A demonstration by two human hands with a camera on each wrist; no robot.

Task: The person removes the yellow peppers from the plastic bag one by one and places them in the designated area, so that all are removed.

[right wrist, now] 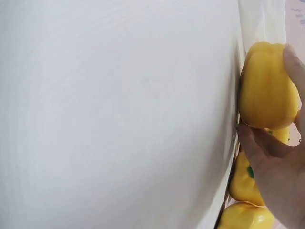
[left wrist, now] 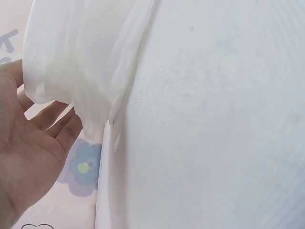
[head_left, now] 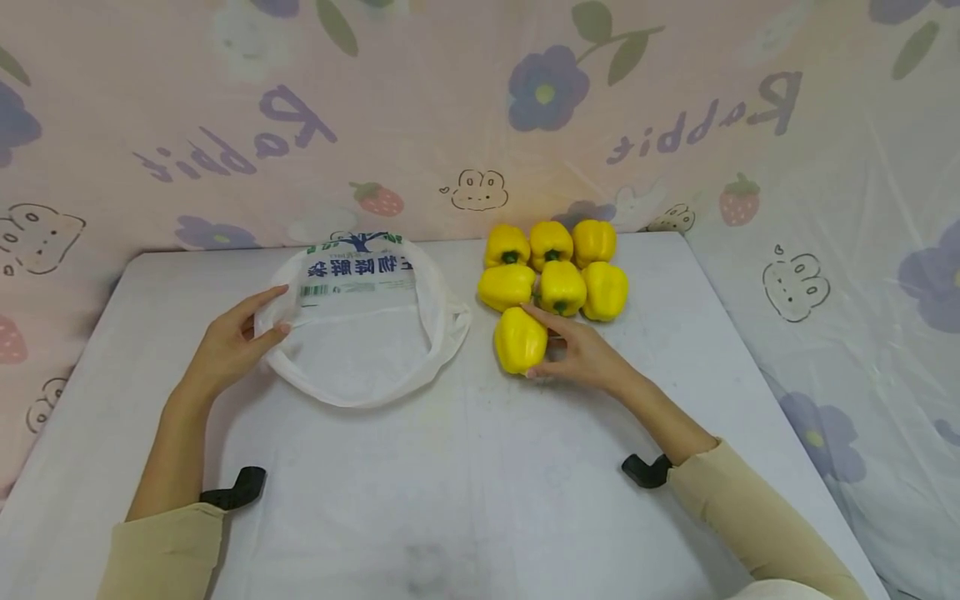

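A white plastic bag (head_left: 444, 321) with blue lettering and a tree print lies on the table, its round mouth spread wide. At the left of that mouth my left hand (head_left: 232, 342) holds the rim, thumb and index finger over the edge. The left wrist view shows the bag's thin film (left wrist: 90, 62) over some of the fingertips. To the right of the bag, my right hand (head_left: 588, 354) grips a yellow bell pepper (head_left: 520, 340) between thumb and fingers. In the right wrist view this pepper (right wrist: 267, 86) sits between thumb and fingertips, its far side hidden.
Just behind the held pepper, several more yellow bell peppers (head_left: 562, 287) stand grouped in two rows. White cloth covers the table (head_left: 420, 492). A patterned curtain (head_left: 420, 100) hangs along its back edge. Black curved pieces (head_left: 243, 487) sit at both wrists.
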